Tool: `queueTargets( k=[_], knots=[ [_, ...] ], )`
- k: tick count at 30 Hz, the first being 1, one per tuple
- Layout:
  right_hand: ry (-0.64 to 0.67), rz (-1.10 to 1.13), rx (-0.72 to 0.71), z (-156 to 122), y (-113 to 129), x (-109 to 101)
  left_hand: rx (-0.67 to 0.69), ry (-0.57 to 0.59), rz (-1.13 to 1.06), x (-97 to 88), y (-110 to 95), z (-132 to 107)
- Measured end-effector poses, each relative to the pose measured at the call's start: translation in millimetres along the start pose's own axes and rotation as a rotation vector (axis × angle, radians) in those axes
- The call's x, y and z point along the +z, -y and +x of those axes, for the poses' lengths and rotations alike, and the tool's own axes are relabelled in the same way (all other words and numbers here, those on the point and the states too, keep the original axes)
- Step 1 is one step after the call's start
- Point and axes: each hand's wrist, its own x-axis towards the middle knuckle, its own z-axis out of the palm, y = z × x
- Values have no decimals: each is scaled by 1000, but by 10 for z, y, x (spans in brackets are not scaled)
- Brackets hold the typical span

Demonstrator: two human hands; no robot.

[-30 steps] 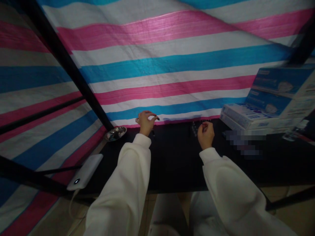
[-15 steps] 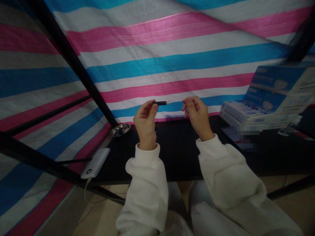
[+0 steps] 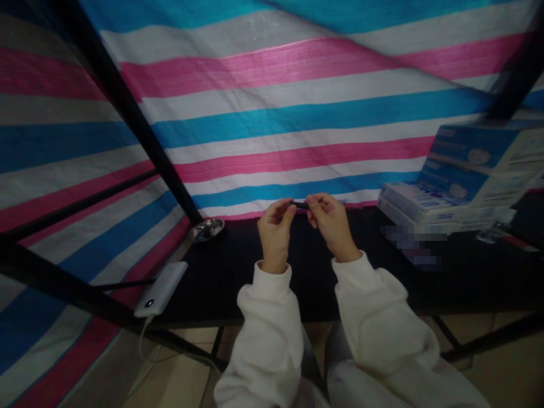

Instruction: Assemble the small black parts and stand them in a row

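Note:
A slim, short black tube (image 3: 299,205) is held level above the table, in front of the striped sheet. My left hand (image 3: 275,235) pinches its left end between thumb and fingers. At the other end, the thumb and fingertips of my right hand (image 3: 334,224) close on the tube. Only the middle of the tube shows between the two hands. Whether my right fingers also hold a separate small piece is hidden.
On the black table (image 3: 314,283), a shiny metal bowl (image 3: 207,229) stands back left, near a white power bank (image 3: 161,289) with a cable. Stacked boxes (image 3: 459,170), a dark phone-like slab (image 3: 410,249) and a small clear bottle (image 3: 495,226) are on the right. Black frame poles (image 3: 127,107) flank the table.
My hands were apart, with the black tube in my left hand only. They have come together and lower, and my right fingers have closed on the tube's right end.

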Motion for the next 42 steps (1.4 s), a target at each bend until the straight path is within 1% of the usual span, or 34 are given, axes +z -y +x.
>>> queueTargets(
  k=[4, 11, 15, 17, 19, 23, 27, 28, 29, 32, 34, 39, 41, 42],
  knots=[
    [-43, -13, -18, -13, -66, 18, -22, -13, -38, -12, 39, -3],
    [-42, -51, -34, -31, -107, 30, -56, -56, -96, -23, 61, -25],
    [-55, -77, -51, -43, -124, 17, -57, -99, -129, -25, 55, -32],
    [-42, -90, -44, -49, -137, 5, -59, -102, -135, -29, 46, -32],
    [3, -102, -25, -55, -148, -10, -61, -89, -139, -35, 41, -32],
    [142, -131, 4, -73, -144, -57, -72, -60, -151, -59, 49, -48],
    [195, -204, 7, -94, -139, -121, -152, 88, -138, -109, 95, -98],
    [206, -219, 14, -99, -149, -134, -168, 105, -132, -125, 115, -112],
    [222, -232, 24, -104, -165, -145, -175, 97, -129, -142, 137, -123],
    [267, -271, 51, -125, -232, -155, -168, -19, -137, -194, 212, -142],
    [292, -316, 45, -144, -279, -140, -161, -74, -149, -226, 258, -140],
    [391, -492, -70, -167, -383, -97, -182, -119, -130, -304, 335, -115],
    [398, -584, -115, -151, -435, -135, -181, -156, -108, -340, 351, -103],
    [378, -634, -125, -137, -464, -176, -181, -171, -95, -358, 355, -96]
  ],
)
